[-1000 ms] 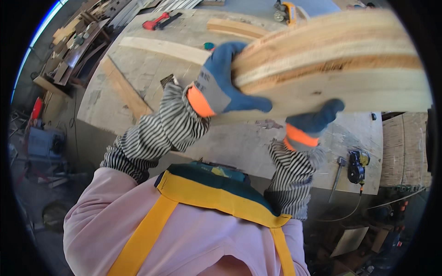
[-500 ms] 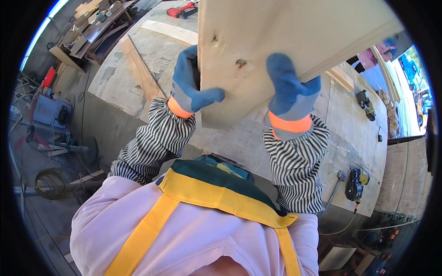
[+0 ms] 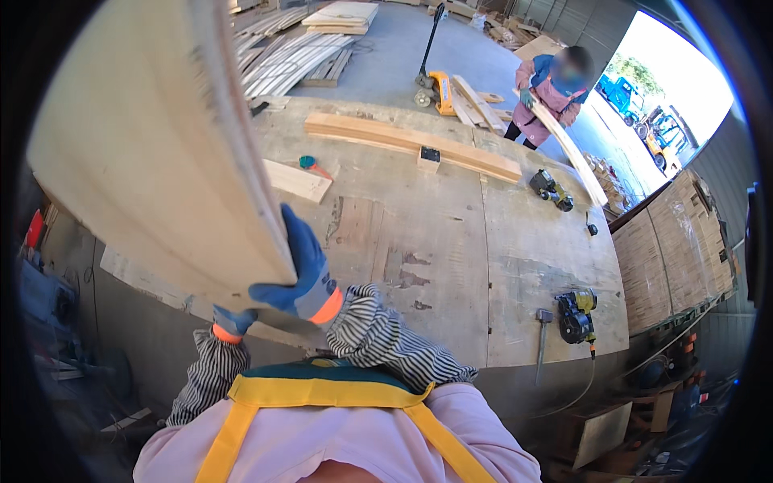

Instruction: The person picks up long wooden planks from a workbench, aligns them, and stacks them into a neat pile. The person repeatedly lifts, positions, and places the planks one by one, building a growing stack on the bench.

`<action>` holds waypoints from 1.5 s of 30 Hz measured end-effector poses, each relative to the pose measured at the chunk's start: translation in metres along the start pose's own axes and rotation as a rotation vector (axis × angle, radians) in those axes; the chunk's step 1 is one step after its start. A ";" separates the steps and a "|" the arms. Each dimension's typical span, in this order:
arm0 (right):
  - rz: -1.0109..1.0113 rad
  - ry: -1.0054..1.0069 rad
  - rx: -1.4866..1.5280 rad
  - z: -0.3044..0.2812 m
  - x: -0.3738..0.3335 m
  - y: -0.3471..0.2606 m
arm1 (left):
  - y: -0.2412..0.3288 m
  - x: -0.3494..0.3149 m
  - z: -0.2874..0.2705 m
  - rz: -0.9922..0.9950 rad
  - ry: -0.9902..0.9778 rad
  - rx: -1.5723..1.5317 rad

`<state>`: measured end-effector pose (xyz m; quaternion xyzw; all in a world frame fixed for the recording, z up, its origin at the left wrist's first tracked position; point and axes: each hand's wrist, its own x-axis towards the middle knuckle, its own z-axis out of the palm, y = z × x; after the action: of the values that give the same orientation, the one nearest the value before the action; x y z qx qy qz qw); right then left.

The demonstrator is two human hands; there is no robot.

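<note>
A large pale wooden board (image 3: 153, 153) stands tilted up before me at the left, its long edge facing right. My right hand (image 3: 302, 270), in a blue and grey glove, is closed on the board's near right edge. Lower and farther left, my left hand (image 3: 233, 320) grips the board's bottom edge; its fingers are partly hidden by the board. Beneath spreads a worn plywood worktable (image 3: 435, 274). A shorter plank (image 3: 296, 180) lies just beyond the board, beside a small green and red tool (image 3: 312, 164).
Long timber strips (image 3: 403, 145) lie across the table's far side, with a small black-topped block (image 3: 428, 158). Nail guns (image 3: 576, 315) (image 3: 551, 190) and a hammer (image 3: 543, 338) rest at right. Another person (image 3: 555, 92) holds a long strip (image 3: 568, 149). A pallet jack (image 3: 439, 88) stands beyond.
The board and both my hands have swung to the left, and the board is now more edge-on. My view has turned, bringing the far floor and the other person into sight.
</note>
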<state>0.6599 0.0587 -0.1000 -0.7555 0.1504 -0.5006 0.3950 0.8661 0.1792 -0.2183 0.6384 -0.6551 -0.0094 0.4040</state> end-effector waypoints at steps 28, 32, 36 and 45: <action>-0.017 0.072 0.089 0.015 0.011 -0.009 | -0.041 -0.012 -0.013 -0.201 -0.115 -0.268; 0.110 0.173 0.188 -0.006 0.015 -0.008 | -0.026 0.041 -0.015 -0.113 -0.233 -0.345; 0.238 0.403 0.541 -0.033 0.008 0.003 | 0.021 0.106 -0.010 -0.052 -0.377 -0.572; 0.391 1.133 0.702 -0.150 -0.050 0.081 | 0.113 0.196 0.157 -0.321 -0.650 -0.979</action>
<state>0.5194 -0.0293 -0.1648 -0.1644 0.2960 -0.7564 0.5597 0.7154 -0.0443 -0.1626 0.4336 -0.5599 -0.5650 0.4234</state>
